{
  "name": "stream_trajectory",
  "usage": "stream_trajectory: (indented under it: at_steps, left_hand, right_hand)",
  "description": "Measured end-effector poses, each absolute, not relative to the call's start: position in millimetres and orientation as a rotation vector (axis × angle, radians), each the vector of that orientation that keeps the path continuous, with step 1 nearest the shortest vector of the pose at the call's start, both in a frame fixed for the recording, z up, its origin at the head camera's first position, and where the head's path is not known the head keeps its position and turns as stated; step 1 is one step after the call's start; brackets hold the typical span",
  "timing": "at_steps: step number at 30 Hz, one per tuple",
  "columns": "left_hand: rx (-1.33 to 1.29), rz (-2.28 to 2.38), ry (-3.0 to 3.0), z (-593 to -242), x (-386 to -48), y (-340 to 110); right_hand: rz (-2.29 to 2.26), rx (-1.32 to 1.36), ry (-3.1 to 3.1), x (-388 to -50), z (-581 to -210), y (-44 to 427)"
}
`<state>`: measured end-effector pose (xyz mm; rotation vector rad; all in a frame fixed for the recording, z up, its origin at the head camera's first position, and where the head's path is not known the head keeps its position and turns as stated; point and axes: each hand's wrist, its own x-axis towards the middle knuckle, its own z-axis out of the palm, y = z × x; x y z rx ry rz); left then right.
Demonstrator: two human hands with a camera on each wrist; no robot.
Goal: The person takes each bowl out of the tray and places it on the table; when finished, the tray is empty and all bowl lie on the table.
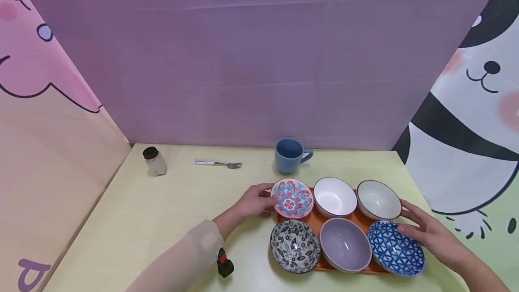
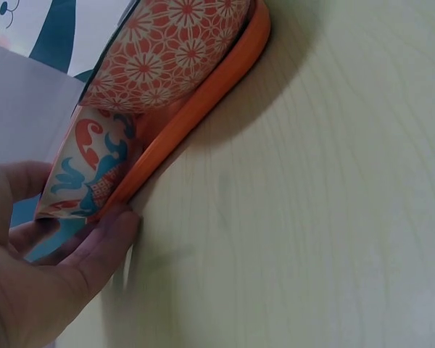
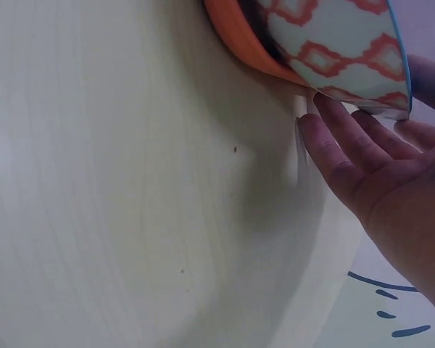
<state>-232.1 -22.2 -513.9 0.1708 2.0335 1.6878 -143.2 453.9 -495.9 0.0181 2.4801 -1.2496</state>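
On an orange tray (image 1: pixel 316 223) stand several bowls. My left hand (image 1: pixel 254 202) lies against the red-and-blue patterned bowl (image 1: pixel 291 198), fingers spread near its rim and the tray's corner. At the other end my right hand (image 1: pixel 431 233) reaches around the tray, its thumb touching the blue triangle-patterned bowl (image 1: pixel 396 249) and its other fingers by the off-white bowl (image 1: pixel 379 199). A white bowl (image 1: pixel 335 196), a lilac bowl (image 1: pixel 345 244) and a black-and-white floral bowl (image 1: pixel 295 246) stand between. In the right wrist view, straight fingertips meet a bowl's (image 3: pixel 333 43) lower edge.
Behind the tray stands a blue mug (image 1: pixel 288 157). A fork (image 1: pixel 216 163) with a white handle lies farther left, and a glass jar (image 1: pixel 156 162) with a black lid stands near the left edge. Printed cloths hang around the table (image 1: pixel 154 224).
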Motion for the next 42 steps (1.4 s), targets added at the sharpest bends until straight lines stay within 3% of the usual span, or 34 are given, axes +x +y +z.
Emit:
stream_trajectory:
  at_steps: [28, 42]
  left_hand:
    - [0.031, 1.92, 1.992, -507.7, -226.2, -15.9]
    - [0.022, 1.953, 1.978, -506.2, -233.4, -28.8]
  right_hand:
    - [-1.303, 0.158, 2.426, -148.2, -489.2, 452.4]
    - [-1.284, 0.059, 2.448, -150.6, -486.5, 441.8]
